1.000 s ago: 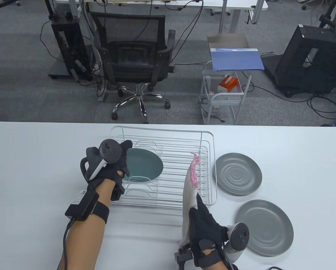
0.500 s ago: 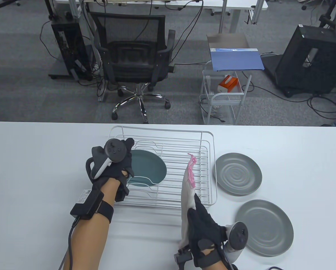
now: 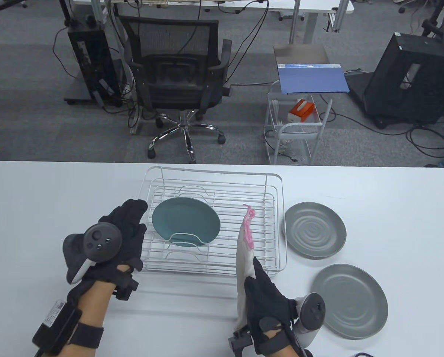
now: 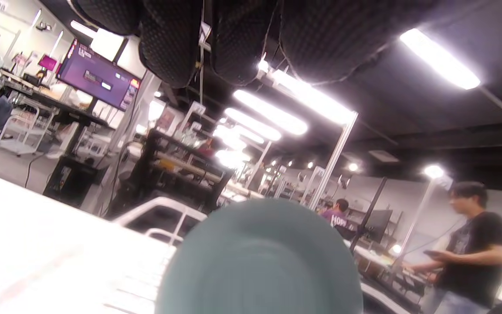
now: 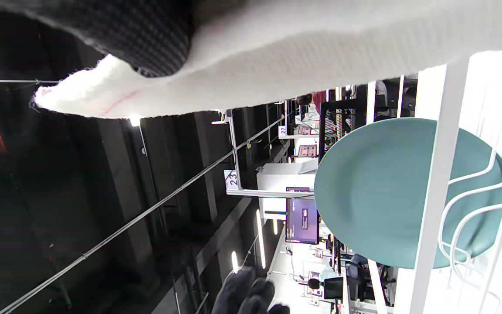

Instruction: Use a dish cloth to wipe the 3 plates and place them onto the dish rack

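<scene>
Left hand's gloved fingers (image 4: 238, 39) hang from the top edge, loosely straight, holding nothing. Below them a blurred teal plate (image 4: 262, 261) fills the lower centre, with the white wire dish rack (image 4: 164, 213) behind it. 1 person (image 4: 473, 248) stands at right

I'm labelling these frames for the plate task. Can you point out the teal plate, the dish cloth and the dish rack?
teal plate (image 3: 186, 219): table view, centre of its face.
dish cloth (image 3: 243, 256): table view, white body below the pink edge.
dish rack (image 3: 244, 173): table view, far top rim wire.
</scene>
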### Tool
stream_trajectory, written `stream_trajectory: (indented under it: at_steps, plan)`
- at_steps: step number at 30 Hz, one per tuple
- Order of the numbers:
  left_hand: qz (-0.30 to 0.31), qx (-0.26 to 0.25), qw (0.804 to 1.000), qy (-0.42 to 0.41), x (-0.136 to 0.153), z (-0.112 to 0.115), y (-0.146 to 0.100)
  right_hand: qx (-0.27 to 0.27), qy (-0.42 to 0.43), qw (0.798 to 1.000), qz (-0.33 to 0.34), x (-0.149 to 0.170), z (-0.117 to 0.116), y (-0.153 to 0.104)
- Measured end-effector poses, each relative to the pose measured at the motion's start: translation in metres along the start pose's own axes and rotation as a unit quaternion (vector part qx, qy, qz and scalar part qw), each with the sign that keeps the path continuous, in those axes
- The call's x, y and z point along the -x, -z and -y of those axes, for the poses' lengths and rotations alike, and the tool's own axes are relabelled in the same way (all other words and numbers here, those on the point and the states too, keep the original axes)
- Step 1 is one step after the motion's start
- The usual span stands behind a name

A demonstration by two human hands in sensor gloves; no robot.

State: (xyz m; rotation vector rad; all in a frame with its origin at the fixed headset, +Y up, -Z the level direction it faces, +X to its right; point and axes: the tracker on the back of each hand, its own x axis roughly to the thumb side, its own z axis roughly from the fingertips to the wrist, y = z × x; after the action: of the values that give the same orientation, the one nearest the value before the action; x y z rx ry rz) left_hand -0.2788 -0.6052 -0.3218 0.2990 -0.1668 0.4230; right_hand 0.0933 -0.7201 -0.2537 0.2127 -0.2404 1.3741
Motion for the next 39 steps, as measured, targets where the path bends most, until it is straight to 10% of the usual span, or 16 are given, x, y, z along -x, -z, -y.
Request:
stream_trajectory:
  at_steps: [13, 31, 39]
  plan:
    - [0.011, -0.108, 0.979, -0.17, 0.008, 0.028, -0.096, -0.045, -0.027, 0.999, 0.003, 0.009, -0.017, -0.004]
    - [0.06, 0.096, 0.96, -0.257, -0.025, 0.086, -0.101, -0.138, -0.082, 0.986, 0.048, 0.012, -0.053, -0.01]
    - [0.115, 0.16, 0.903, -0.381, -0.043, 0.102, -0.104, -0.137, -0.196, 0.962, 0.135, 0.003, -0.078, -0.021]
